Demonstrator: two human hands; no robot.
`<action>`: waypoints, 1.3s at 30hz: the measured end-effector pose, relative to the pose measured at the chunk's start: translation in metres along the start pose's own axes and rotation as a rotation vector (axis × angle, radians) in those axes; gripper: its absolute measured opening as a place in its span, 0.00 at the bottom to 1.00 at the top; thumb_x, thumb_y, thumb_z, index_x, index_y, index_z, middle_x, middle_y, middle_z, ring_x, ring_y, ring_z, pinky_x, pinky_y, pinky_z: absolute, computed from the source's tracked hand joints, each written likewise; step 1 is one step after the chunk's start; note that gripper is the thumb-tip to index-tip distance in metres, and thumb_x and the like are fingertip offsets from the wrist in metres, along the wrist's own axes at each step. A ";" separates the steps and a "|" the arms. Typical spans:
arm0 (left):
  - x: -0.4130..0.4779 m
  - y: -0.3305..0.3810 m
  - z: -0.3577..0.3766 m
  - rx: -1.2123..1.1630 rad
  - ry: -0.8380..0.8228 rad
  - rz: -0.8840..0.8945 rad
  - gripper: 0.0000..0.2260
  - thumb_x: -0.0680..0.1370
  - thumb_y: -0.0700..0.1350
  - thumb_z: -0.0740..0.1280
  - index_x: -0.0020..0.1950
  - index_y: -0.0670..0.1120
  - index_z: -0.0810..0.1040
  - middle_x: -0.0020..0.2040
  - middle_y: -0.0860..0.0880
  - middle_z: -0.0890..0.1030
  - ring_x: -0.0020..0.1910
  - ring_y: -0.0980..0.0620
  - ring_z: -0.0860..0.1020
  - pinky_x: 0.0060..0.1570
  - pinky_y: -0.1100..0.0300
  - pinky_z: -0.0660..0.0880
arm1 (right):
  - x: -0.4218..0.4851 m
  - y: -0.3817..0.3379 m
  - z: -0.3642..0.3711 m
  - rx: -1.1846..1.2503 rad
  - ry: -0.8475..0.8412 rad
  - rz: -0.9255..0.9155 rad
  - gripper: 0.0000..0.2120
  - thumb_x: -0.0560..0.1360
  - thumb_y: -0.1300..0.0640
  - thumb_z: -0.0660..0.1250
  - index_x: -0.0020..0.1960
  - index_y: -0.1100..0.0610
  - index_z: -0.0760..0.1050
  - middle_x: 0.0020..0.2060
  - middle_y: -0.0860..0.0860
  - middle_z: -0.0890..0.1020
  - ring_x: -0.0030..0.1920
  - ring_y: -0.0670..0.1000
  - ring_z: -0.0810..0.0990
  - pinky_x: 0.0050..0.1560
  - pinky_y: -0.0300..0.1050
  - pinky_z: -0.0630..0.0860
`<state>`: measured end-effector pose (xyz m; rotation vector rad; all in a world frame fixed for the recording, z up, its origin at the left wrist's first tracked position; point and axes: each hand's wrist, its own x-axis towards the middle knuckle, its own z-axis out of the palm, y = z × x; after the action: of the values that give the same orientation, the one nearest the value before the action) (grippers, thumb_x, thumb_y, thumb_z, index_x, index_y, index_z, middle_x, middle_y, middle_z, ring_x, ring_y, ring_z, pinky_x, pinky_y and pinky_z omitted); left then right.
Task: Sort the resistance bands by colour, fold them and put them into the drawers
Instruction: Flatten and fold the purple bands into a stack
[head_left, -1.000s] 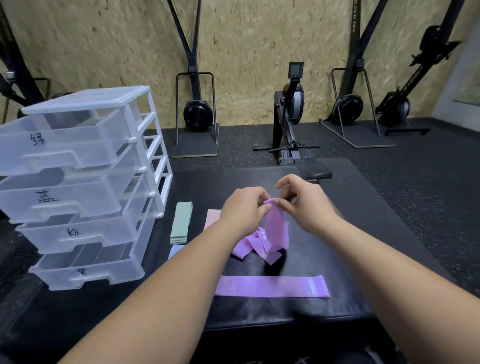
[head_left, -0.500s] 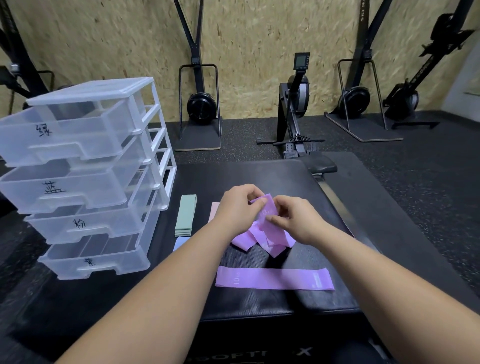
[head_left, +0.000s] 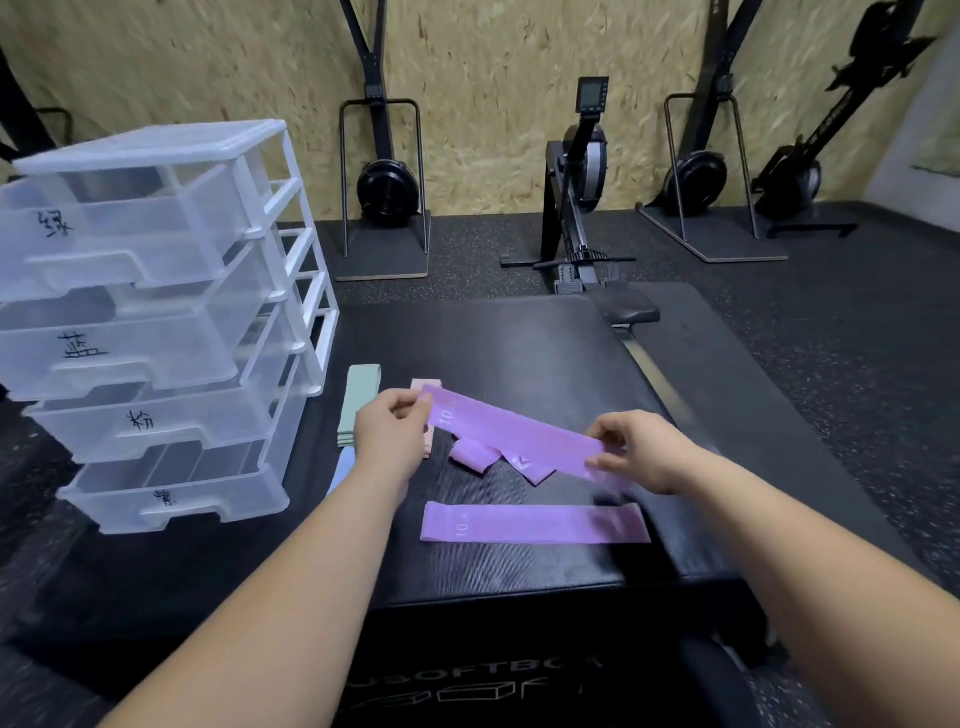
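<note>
A clear four-drawer unit (head_left: 156, 322) is standing at far left. Just right of it, on a black padded platform (head_left: 493, 353), a folded green band (head_left: 358, 400) and a pink band (head_left: 428, 387) are lying side by side. The left hand (head_left: 395, 441) is pinching one end of a held purple band (head_left: 519, 441), which is stretching flat in the air to the right hand (head_left: 639, 452), pinching the other end. Crumpled purple bands (head_left: 470, 460) are lying beneath; a flat purple band (head_left: 535, 522) is lying nearer the viewer.

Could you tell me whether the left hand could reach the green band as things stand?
Probably yes: the green band lies bare just beside the left hand, though it pinches a purple band.
</note>
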<state>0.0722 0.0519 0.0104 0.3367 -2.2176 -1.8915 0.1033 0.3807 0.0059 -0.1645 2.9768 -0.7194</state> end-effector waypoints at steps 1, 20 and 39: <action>-0.002 -0.004 -0.003 0.007 0.013 -0.009 0.04 0.82 0.47 0.72 0.51 0.48 0.85 0.47 0.50 0.86 0.44 0.51 0.82 0.41 0.62 0.75 | -0.003 0.006 -0.001 0.014 0.005 0.020 0.07 0.74 0.50 0.79 0.48 0.48 0.82 0.41 0.46 0.86 0.44 0.51 0.83 0.49 0.47 0.78; -0.051 -0.082 -0.030 0.328 -0.049 -0.081 0.04 0.77 0.52 0.76 0.45 0.53 0.84 0.42 0.56 0.86 0.45 0.56 0.83 0.48 0.57 0.78 | -0.065 0.040 0.058 0.477 0.400 0.289 0.15 0.71 0.53 0.82 0.54 0.47 0.81 0.35 0.47 0.83 0.35 0.48 0.80 0.47 0.49 0.79; -0.067 -0.111 -0.023 0.633 -0.068 0.231 0.07 0.79 0.49 0.74 0.52 0.55 0.77 0.48 0.54 0.74 0.43 0.57 0.76 0.45 0.53 0.75 | -0.085 0.041 0.095 0.100 0.510 0.248 0.26 0.74 0.48 0.78 0.69 0.46 0.75 0.52 0.44 0.73 0.49 0.49 0.79 0.48 0.50 0.77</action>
<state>0.1472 0.0342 -0.0960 0.0971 -2.7172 -1.0688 0.1932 0.3838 -0.0933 0.4553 3.3199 -0.9994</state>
